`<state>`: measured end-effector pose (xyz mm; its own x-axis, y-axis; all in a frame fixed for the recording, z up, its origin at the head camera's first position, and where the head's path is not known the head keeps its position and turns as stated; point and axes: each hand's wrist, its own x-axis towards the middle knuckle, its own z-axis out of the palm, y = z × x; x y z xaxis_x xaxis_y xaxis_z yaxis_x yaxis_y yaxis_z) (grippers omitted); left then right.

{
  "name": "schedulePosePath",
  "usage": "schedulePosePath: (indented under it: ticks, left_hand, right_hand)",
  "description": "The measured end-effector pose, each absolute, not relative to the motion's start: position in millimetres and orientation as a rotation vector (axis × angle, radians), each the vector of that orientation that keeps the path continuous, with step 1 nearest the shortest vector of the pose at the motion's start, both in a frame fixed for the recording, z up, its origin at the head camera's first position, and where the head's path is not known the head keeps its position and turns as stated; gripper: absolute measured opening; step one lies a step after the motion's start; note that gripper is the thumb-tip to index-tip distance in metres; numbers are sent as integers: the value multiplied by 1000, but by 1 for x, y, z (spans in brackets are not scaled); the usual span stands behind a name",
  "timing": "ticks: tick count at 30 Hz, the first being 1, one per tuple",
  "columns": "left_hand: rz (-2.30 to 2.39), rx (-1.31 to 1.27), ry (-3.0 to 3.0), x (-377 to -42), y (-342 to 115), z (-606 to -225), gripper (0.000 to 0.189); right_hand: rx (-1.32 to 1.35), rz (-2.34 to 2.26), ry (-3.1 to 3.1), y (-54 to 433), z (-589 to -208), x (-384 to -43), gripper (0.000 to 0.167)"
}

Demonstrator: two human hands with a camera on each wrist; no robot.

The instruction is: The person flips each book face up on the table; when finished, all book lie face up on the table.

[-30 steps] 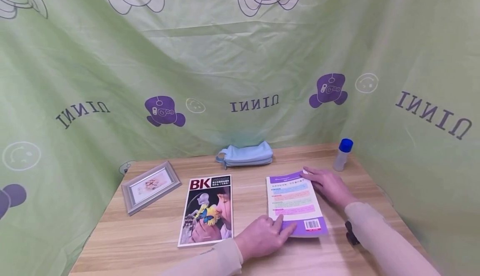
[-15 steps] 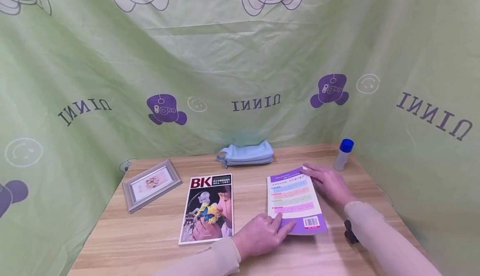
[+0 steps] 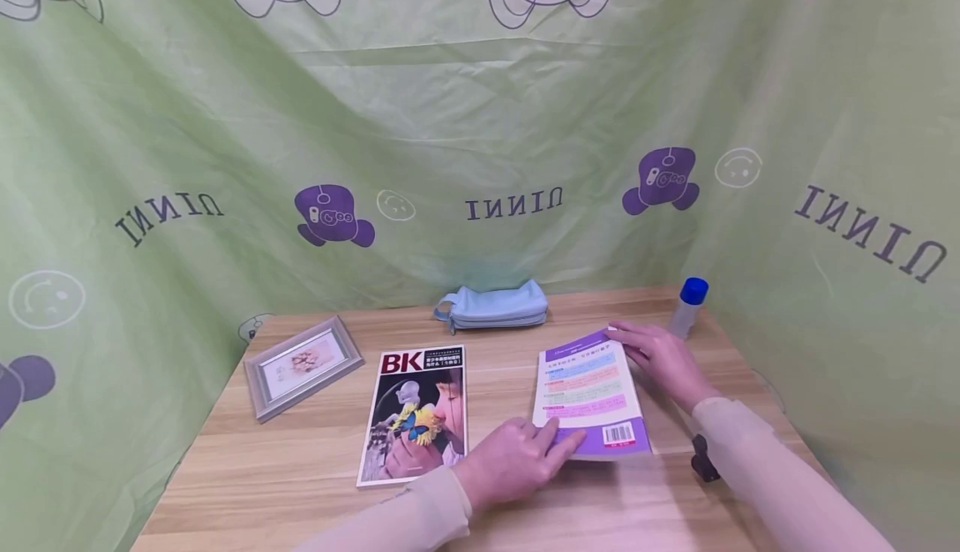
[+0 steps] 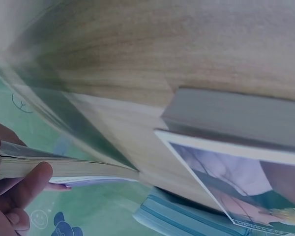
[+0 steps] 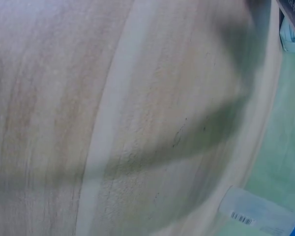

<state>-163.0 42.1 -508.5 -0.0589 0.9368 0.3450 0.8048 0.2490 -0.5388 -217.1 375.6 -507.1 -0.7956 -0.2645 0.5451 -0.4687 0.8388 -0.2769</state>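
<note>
A purple-and-white book (image 3: pixel 588 393) with a barcode lies between my two hands, its near edge raised over the tabletop with a shadow beneath. My left hand (image 3: pixel 513 456) pinches its lower left corner. The left wrist view shows the thick page block (image 4: pixel 64 168) between thumb and fingers. At the upper right edge my right hand (image 3: pixel 663 360) grips the book. To the left lies a second book (image 3: pixel 412 419) marked BK, with a butterfly on its cover; its pale page edge (image 4: pixel 236 118) shows in the left wrist view.
A light blue pencil case (image 3: pixel 498 306) sits at the back of the wooden table (image 3: pixel 300 485). The silver picture frame (image 3: pixel 303 367) lies at the back left. Close beyond my right hand stands a clear bottle (image 3: pixel 684 318) with a blue cap. Green curtain (image 3: pixel 420 118) hangs around the table.
The purple-and-white book has tilted and shifted slightly away from me, its near edge now higher. Both hands move with it; the right hand has moved slightly toward the bottle.
</note>
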Motion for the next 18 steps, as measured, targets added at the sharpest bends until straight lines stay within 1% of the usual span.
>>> schedulePosePath:
  ticks: [18]
  left_hand:
    - [288, -1540, -1786, -174, 31, -498, 47]
  right_hand:
    - [536, 544, -2456, 374, -506, -219, 40]
